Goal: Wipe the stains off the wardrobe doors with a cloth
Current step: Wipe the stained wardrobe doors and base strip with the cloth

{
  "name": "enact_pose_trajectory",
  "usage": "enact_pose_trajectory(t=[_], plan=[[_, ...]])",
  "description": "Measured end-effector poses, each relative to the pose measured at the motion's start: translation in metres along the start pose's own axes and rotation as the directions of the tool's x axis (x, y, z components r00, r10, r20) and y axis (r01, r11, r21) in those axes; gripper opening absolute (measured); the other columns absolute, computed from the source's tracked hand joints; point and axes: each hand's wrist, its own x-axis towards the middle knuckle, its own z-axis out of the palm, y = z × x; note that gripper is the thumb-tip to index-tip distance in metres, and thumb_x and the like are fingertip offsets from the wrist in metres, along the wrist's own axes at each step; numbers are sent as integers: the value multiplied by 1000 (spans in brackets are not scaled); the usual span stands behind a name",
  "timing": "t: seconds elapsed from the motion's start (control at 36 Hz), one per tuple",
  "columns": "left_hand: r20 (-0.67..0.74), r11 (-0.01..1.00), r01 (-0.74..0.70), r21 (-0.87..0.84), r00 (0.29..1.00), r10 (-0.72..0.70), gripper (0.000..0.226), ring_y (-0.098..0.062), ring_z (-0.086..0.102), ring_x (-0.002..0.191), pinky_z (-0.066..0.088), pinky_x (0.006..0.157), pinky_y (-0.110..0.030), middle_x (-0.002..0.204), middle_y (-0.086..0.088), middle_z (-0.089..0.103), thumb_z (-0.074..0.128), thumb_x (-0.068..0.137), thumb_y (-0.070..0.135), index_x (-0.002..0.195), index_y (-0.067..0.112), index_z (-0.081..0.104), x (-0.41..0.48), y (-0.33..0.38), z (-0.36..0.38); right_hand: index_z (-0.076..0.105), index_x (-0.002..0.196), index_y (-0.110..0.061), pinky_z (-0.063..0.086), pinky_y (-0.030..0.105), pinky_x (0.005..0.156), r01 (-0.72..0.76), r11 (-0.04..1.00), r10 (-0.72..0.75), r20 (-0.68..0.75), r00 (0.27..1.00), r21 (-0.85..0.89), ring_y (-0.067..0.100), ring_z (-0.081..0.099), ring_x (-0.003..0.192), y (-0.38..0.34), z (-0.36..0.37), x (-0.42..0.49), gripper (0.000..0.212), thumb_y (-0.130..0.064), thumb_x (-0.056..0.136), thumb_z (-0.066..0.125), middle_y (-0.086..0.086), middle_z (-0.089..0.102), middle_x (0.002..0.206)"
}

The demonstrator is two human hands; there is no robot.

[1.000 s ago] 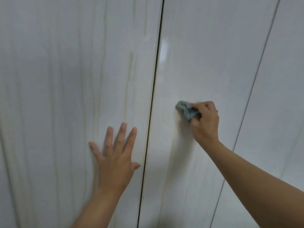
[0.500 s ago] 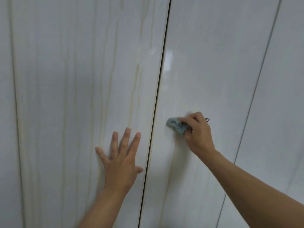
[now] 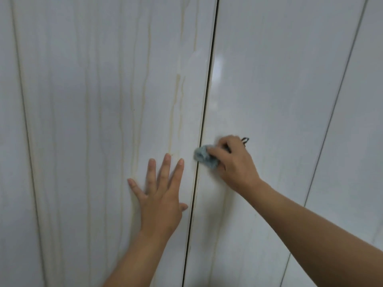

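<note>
Glossy white wardrobe doors fill the view. The left door [image 3: 103,121] carries several yellowish vertical drip streaks [image 3: 176,104]. My left hand [image 3: 160,195] lies flat on it with fingers spread, just left of the dark gap [image 3: 204,125] between the doors. My right hand [image 3: 234,162] grips a bunched grey-blue cloth [image 3: 204,157] and presses it against the left edge of the middle door [image 3: 279,100], right at the gap. A small dark loop [image 3: 245,140] sticks out behind my right hand.
A further door panel [image 3: 364,141] stands at the right, parted by a thin seam. Another narrow panel [image 3: 10,141] runs along the far left. A bright light reflection [image 3: 217,65] sits on the middle door near the gap.
My right hand has slid the cloth left and down across the middle door to the gap. My left hand has stayed flat on the left door.
</note>
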Motion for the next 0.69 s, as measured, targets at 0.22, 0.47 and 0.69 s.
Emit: enact_pose_trajectory(t=[0.22, 0.47, 0.69], plan=[[-15, 1000, -6, 11, 1000, 6, 148, -35, -12, 159, 10, 105, -89, 174, 0, -8, 94, 54, 60, 165, 34, 0, 1, 0, 2, 77, 107, -5, 47, 33, 75, -164, 985, 170, -185, 968, 51, 33, 58, 89, 19, -29, 79, 41, -21, 89, 44, 16, 58, 98], [-36, 1000, 24, -6, 999, -24, 139, -34, -11, 159, 9, 107, -87, 173, -9, -8, 97, 56, 51, 165, 34, 13, -6, 5, 3, 75, 103, -7, 45, 34, 65, -82, 996, 79, -130, 988, -22, 31, 53, 85, 4, 9, 10, 17, -13, 89, 70, 18, 55, 95], [-123, 991, -86, 104, 987, 99, 127, -41, 11, 158, 12, 106, -87, 171, -17, 12, 94, 57, 55, 163, 27, 29, -49, 2, 39, 76, 98, -10, 45, 32, 54, 27, 999, -27, 0, 1000, -27, 29, 51, 83, -6, 13, -26, 19, -4, 80, 72, 13, 59, 94]])
